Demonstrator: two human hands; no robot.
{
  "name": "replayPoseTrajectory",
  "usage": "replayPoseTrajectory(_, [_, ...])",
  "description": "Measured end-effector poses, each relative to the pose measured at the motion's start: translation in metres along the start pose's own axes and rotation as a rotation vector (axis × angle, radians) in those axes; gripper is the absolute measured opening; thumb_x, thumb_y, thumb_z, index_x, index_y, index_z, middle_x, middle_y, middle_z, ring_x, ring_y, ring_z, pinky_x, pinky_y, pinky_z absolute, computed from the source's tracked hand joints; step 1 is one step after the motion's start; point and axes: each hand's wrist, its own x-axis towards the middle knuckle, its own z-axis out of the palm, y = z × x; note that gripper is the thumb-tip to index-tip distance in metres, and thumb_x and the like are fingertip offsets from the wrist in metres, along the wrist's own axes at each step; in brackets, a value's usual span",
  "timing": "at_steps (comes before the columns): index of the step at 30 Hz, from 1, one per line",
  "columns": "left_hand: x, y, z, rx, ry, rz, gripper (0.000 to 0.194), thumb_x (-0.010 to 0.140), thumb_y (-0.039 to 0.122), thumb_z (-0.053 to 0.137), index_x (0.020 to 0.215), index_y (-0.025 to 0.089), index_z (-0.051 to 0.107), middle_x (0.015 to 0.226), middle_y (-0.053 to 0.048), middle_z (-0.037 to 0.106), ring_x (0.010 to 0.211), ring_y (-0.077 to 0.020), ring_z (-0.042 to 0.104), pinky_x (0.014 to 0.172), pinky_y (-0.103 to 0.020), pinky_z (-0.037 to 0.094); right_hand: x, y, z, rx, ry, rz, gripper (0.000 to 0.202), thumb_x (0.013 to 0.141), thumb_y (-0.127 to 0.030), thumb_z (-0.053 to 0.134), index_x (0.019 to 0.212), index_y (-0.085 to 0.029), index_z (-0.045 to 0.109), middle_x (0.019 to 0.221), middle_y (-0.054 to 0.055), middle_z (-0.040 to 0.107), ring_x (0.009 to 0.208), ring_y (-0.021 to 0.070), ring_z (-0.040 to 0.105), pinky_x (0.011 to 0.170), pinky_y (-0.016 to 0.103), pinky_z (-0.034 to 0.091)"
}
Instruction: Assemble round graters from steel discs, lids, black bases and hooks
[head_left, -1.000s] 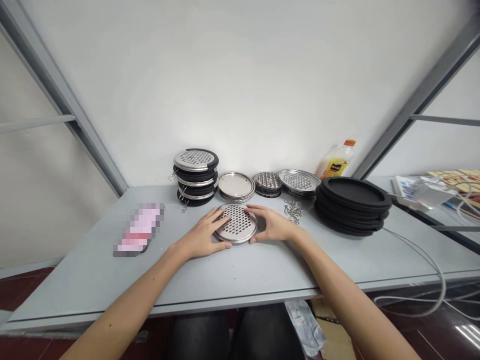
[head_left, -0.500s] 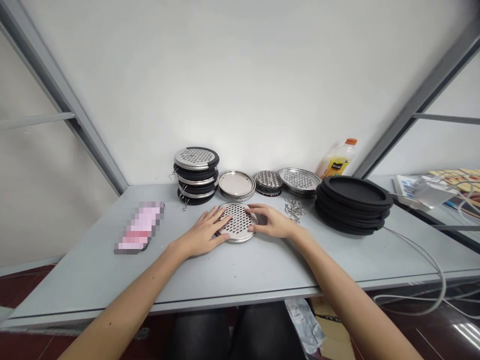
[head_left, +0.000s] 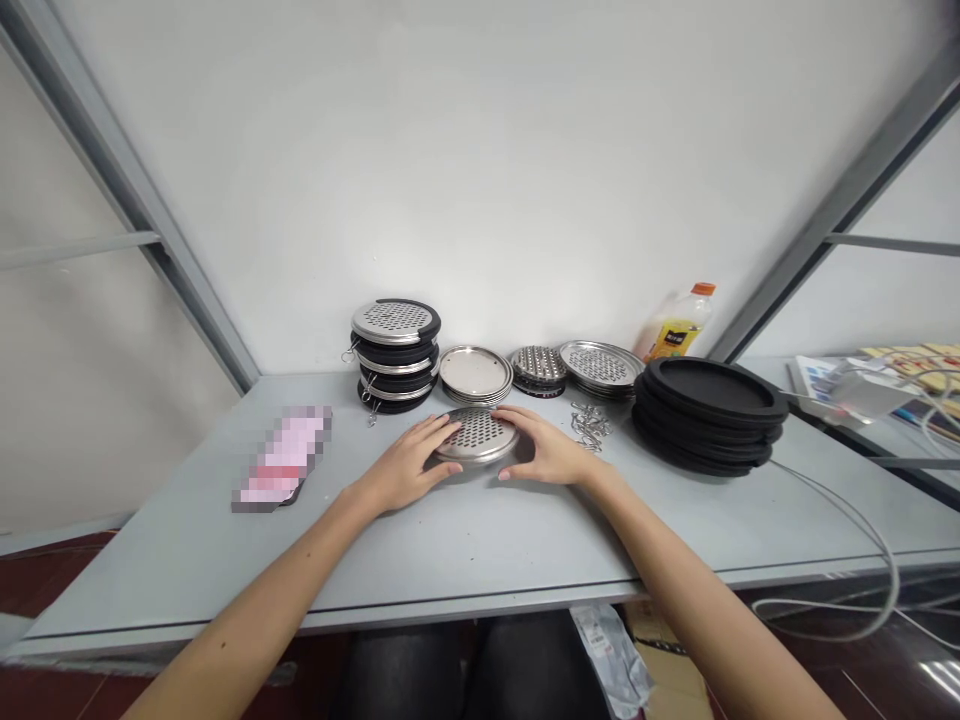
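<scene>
A round metal grater plate (head_left: 478, 436) with rows of slots lies between my hands at the middle of the table, its near rim a little raised. My left hand (head_left: 409, 462) grips its left side, fingers over the top and thumb by the near rim. On the other side, my right hand (head_left: 551, 447) has its fingertips on the far right rim and its thumb low at the front. Behind the plate is a stack of plain metal discs (head_left: 474, 372). Small metal clips (head_left: 590, 425) lie in a pile right of my right hand.
At the back left stands a stack of grater plates with black rims (head_left: 396, 322). Small round graters (head_left: 538, 368) and larger grater plates (head_left: 602, 363) are at the back. Black round pieces (head_left: 709, 415), a bottle (head_left: 679, 325) and a cable are right; a blurred phone (head_left: 285, 455) lies left.
The grater plate has tilted, its near edge coming up from the table. My hands have shifted from resting on its top to holding its sides; the right thumb has dropped to the front.
</scene>
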Motion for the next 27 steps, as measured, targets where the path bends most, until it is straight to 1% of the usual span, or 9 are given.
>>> replayPoseTrajectory(2, [0.001, 0.001, -0.003, -0.097, 0.073, 0.001, 0.058, 0.092, 0.052, 0.049, 0.142, 0.023, 0.042, 0.148, -0.01, 0.042, 0.137, -0.028, 0.037, 0.113, -0.045, 0.03, 0.001, -0.001, 0.001, -0.004, 0.063, -0.02, 0.077, 0.069, -0.048, 0.077, 0.136, -0.02, 0.05, 0.143, 0.017, 0.045, 0.13, 0.034, 0.045, 0.108, 0.052, 0.037])
replayPoseTrajectory(4, [0.002, 0.001, -0.006, -0.199, 0.118, 0.008, 0.052, 0.094, 0.048, 0.048, 0.137, 0.02, 0.048, 0.139, -0.011, 0.053, 0.127, -0.0267, 0.05, 0.107, -0.041, 0.039, 0.003, -0.001, 0.001, -0.004, 0.141, -0.05, 0.052, 0.08, -0.038, 0.068, 0.128, -0.021, 0.057, 0.138, 0.015, 0.05, 0.126, 0.0302, 0.049, 0.106, 0.049, 0.039])
replayPoseTrajectory(7, [0.002, 0.002, -0.008, -0.274, 0.121, 0.04, 0.053, 0.092, 0.048, 0.052, 0.135, 0.018, 0.05, 0.134, -0.012, 0.057, 0.121, -0.0274, 0.056, 0.102, -0.039, 0.044, 0.004, -0.002, 0.0, 0.001, 0.202, -0.107, 0.034, 0.088, -0.03, 0.06, 0.12, -0.022, 0.062, 0.124, 0.012, 0.062, 0.116, 0.0262, 0.057, 0.101, 0.046, 0.044])
replayPoseTrajectory(9, [0.002, 0.004, -0.008, -0.243, 0.115, 0.059, 0.06, 0.084, 0.048, 0.063, 0.135, 0.018, 0.051, 0.135, -0.012, 0.056, 0.122, -0.0294, 0.054, 0.103, -0.041, 0.042, 0.005, -0.002, 0.0, 0.005, 0.202, -0.135, 0.033, 0.088, -0.03, 0.061, 0.12, -0.023, 0.062, 0.119, 0.011, 0.066, 0.111, 0.0253, 0.059, 0.098, 0.044, 0.046])
replayPoseTrajectory(11, [0.002, 0.005, -0.009, -0.2, 0.128, 0.057, 0.06, 0.081, 0.043, 0.069, 0.133, 0.019, 0.052, 0.134, -0.011, 0.057, 0.12, -0.0291, 0.055, 0.103, -0.041, 0.043, 0.005, -0.003, -0.001, 0.011, 0.199, -0.143, 0.033, 0.088, -0.031, 0.06, 0.12, -0.022, 0.062, 0.116, 0.01, 0.067, 0.109, 0.0248, 0.06, 0.097, 0.043, 0.047])
replayPoseTrajectory(14, [0.004, 0.005, -0.009, -0.189, 0.163, 0.047, 0.044, 0.087, 0.031, 0.062, 0.129, 0.021, 0.056, 0.128, -0.009, 0.062, 0.113, -0.0255, 0.061, 0.098, -0.038, 0.047, 0.005, -0.006, -0.002, 0.023, 0.213, -0.128, 0.031, 0.088, -0.032, 0.061, 0.117, -0.022, 0.063, 0.112, 0.01, 0.068, 0.105, 0.0245, 0.061, 0.094, 0.042, 0.048])
replayPoseTrajectory(18, [0.004, 0.002, -0.008, -0.205, 0.167, 0.037, 0.043, 0.087, 0.028, 0.061, 0.13, 0.023, 0.057, 0.126, -0.007, 0.064, 0.11, -0.0249, 0.062, 0.097, -0.039, 0.048, 0.005, -0.012, -0.001, 0.045, 0.252, -0.092, 0.032, 0.084, -0.034, 0.065, 0.113, -0.021, 0.065, 0.111, 0.01, 0.069, 0.104, 0.0252, 0.062, 0.094, 0.042, 0.047])
replayPoseTrajectory(23, [0.003, 0.002, -0.001, -0.411, 0.13, 0.008, 0.042, 0.09, 0.032, 0.057, 0.13, 0.022, 0.057, 0.129, -0.006, 0.062, 0.115, -0.0248, 0.06, 0.098, -0.036, 0.047, 0.005, -0.017, -0.001, 0.17, 0.247, 0.011, 0.045, 0.079, -0.037, 0.07, 0.119, -0.02, 0.061, 0.12, 0.01, 0.066, 0.112, 0.0271, 0.06, 0.099, 0.043, 0.044])
replayPoseTrajectory(27, [0.004, 0.004, 0.001, -0.506, 0.12, 0.014, 0.043, 0.091, 0.034, 0.056, 0.131, 0.018, 0.056, 0.121, -0.008, 0.067, 0.108, -0.0255, 0.063, 0.093, -0.035, 0.051, 0.007, -0.021, -0.004, 0.335, 0.199, 0.034, 0.028, 0.081, -0.037, 0.067, 0.102, -0.018, 0.068, 0.102, 0.007, 0.071, 0.096, 0.0235, 0.065, 0.09, 0.037, 0.049])
